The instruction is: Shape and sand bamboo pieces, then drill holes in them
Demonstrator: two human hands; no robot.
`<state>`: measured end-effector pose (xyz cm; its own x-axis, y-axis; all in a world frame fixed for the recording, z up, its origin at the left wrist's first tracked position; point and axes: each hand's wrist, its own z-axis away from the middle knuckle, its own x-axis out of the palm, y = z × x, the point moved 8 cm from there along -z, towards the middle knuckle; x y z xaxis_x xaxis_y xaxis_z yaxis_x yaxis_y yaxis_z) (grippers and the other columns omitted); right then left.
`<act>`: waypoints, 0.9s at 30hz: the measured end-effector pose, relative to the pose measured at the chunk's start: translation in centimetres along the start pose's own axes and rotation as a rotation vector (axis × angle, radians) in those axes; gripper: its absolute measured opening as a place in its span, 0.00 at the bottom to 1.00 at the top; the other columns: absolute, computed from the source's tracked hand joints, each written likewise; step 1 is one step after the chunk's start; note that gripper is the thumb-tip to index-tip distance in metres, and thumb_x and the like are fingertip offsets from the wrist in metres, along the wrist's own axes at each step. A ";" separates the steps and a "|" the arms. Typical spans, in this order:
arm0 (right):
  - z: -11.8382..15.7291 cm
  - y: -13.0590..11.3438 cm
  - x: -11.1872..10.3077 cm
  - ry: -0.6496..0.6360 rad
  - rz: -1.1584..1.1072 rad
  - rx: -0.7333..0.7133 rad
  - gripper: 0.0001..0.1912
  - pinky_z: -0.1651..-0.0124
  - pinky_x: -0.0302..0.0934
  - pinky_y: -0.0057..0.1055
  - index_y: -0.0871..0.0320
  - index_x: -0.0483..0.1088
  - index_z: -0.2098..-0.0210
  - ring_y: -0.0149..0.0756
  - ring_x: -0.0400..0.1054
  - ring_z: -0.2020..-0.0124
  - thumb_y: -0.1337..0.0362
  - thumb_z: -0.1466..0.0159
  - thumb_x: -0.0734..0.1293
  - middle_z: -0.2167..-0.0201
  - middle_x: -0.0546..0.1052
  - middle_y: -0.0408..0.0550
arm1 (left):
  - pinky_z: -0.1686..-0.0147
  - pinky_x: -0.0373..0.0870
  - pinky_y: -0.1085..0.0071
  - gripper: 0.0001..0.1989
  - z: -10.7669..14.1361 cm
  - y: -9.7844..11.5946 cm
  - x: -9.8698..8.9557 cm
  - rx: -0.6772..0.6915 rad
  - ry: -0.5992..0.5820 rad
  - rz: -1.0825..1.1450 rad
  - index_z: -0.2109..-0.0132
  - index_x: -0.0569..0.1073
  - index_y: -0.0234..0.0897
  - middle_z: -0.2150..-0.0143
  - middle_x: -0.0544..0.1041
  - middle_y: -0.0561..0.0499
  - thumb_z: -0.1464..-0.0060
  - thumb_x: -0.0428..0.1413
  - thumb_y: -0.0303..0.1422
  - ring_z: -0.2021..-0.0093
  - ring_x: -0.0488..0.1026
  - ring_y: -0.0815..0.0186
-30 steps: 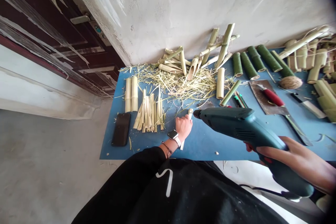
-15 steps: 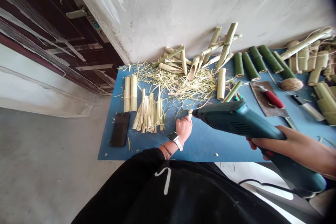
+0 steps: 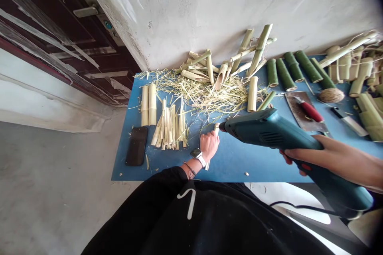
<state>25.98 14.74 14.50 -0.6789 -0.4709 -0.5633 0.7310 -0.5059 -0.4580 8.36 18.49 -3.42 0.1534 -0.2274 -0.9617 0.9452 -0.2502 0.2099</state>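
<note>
Left hand [image 3: 209, 146] closed narrow around a pale bamboo strip [image 3: 216, 129], which sticks out past the fist at both ends and sits over the blue board [image 3: 236, 163], near its near edge. Right hand [image 3: 302, 154] wraps the grip of a teal heat gun [image 3: 269, 131], held level, with the black nozzle just beside the strip's far end. Cord [image 3: 302, 206] trails off past the near edge, right side.

Open blue room between left hand and near edge, and under the gun. Left of the left hand: bundle of split strips [image 3: 169, 129], two half-round pieces [image 3: 149, 105], phone [image 3: 137, 146] close to the left edge. Far side: shavings [image 3: 203, 95] heaped, cut pieces [image 3: 221, 73] leaning on the wall [image 3: 209, 8]. Far right: green bamboo sections [image 3: 287, 73], twine ball [image 3: 331, 95], cleaver [image 3: 305, 111] with red handle, knife [image 3: 350, 123].
</note>
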 end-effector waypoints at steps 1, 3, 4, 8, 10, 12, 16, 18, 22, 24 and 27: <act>-0.1 0.0 0.2 -0.034 0.009 0.011 0.23 0.79 0.60 0.32 0.57 0.70 0.82 0.38 0.65 0.81 0.42 0.60 0.63 0.85 0.70 0.48 | 0.65 0.60 0.66 0.13 0.0 0.0 0.0 0.000 0.003 0.003 0.59 0.64 0.30 0.67 0.72 0.40 0.40 0.39 0.33 0.66 0.70 0.61; -0.1 0.3 0.4 -0.087 -0.017 0.066 0.24 0.75 0.61 0.33 0.57 0.70 0.80 0.40 0.66 0.78 0.42 0.61 0.63 0.82 0.71 0.49 | 0.65 0.60 0.65 0.13 0.0 -0.1 0.0 -0.004 0.008 0.010 0.59 0.64 0.30 0.67 0.72 0.40 0.40 0.39 0.33 0.66 0.70 0.61; -0.1 0.4 0.4 -0.086 -0.044 0.079 0.24 0.75 0.62 0.34 0.57 0.70 0.80 0.40 0.66 0.78 0.41 0.61 0.63 0.81 0.71 0.49 | 0.65 0.60 0.65 0.13 0.0 -0.1 0.0 -0.006 0.009 0.014 0.59 0.64 0.30 0.67 0.72 0.40 0.40 0.39 0.33 0.67 0.70 0.61; 0.1 0.5 0.5 -0.085 -0.036 0.093 0.25 0.73 0.62 0.35 0.57 0.69 0.79 0.41 0.66 0.77 0.41 0.60 0.63 0.80 0.72 0.49 | 0.65 0.61 0.65 0.12 0.0 -0.2 0.0 -0.002 0.012 0.023 0.59 0.64 0.30 0.67 0.72 0.41 0.40 0.40 0.33 0.66 0.70 0.60; 0.3 0.2 0.7 -0.090 0.011 0.071 0.24 0.73 0.61 0.33 0.57 0.69 0.79 0.39 0.66 0.78 0.41 0.59 0.62 0.82 0.71 0.48 | 0.65 0.61 0.65 0.13 0.1 -0.2 0.0 0.002 0.010 0.024 0.59 0.64 0.29 0.67 0.72 0.40 0.40 0.40 0.33 0.66 0.70 0.60; 0.4 -0.3 0.8 -0.094 0.023 0.057 0.24 0.73 0.61 0.32 0.57 0.69 0.80 0.39 0.66 0.78 0.42 0.59 0.62 0.83 0.71 0.48 | 0.65 0.61 0.66 0.13 0.1 -0.2 0.0 0.004 0.006 0.024 0.58 0.64 0.29 0.67 0.72 0.40 0.40 0.40 0.33 0.66 0.70 0.60; 0.5 -0.8 0.5 -0.075 -0.042 0.059 0.24 0.75 0.62 0.33 0.57 0.68 0.81 0.40 0.66 0.78 0.41 0.61 0.62 0.82 0.70 0.49 | 0.66 0.60 0.68 0.14 0.1 -0.3 0.1 0.001 0.005 0.030 0.58 0.64 0.29 0.66 0.72 0.41 0.40 0.39 0.34 0.66 0.70 0.62; 0.6 -0.4 0.5 -0.064 -0.027 0.077 0.25 0.75 0.62 0.34 0.57 0.69 0.81 0.40 0.66 0.79 0.41 0.62 0.62 0.82 0.71 0.49 | 0.66 0.60 0.68 0.14 0.1 -0.3 0.2 -0.001 0.008 0.035 0.59 0.64 0.30 0.66 0.72 0.42 0.40 0.39 0.34 0.66 0.70 0.62; 0.9 0.2 1.1 -0.023 0.068 0.055 0.24 0.77 0.60 0.33 0.56 0.68 0.82 0.39 0.65 0.80 0.41 0.60 0.61 0.83 0.71 0.48 | 0.66 0.60 0.70 0.14 0.2 -0.5 0.4 -0.003 0.022 0.046 0.59 0.64 0.32 0.66 0.72 0.44 0.40 0.38 0.35 0.65 0.70 0.64; 1.1 0.3 1.3 0.021 0.082 0.013 0.23 0.80 0.59 0.32 0.56 0.68 0.85 0.38 0.65 0.82 0.41 0.60 0.61 0.85 0.70 0.47 | 0.66 0.61 0.71 0.14 0.2 -0.7 0.4 -0.010 0.037 0.044 0.59 0.65 0.33 0.66 0.72 0.44 0.40 0.38 0.35 0.65 0.70 0.65; 1.4 0.3 1.5 0.076 0.055 -0.026 0.24 0.83 0.57 0.31 0.55 0.66 0.90 0.36 0.63 0.85 0.40 0.63 0.62 0.88 0.68 0.45 | 0.67 0.61 0.71 0.14 0.2 -0.8 0.4 -0.006 0.055 0.039 0.60 0.65 0.33 0.66 0.72 0.45 0.40 0.38 0.35 0.66 0.71 0.65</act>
<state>25.03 12.88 14.47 -0.6309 -0.4408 -0.6385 0.7695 -0.4609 -0.4421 7.66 18.40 -3.97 0.2057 -0.1845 -0.9611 0.9399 -0.2363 0.2465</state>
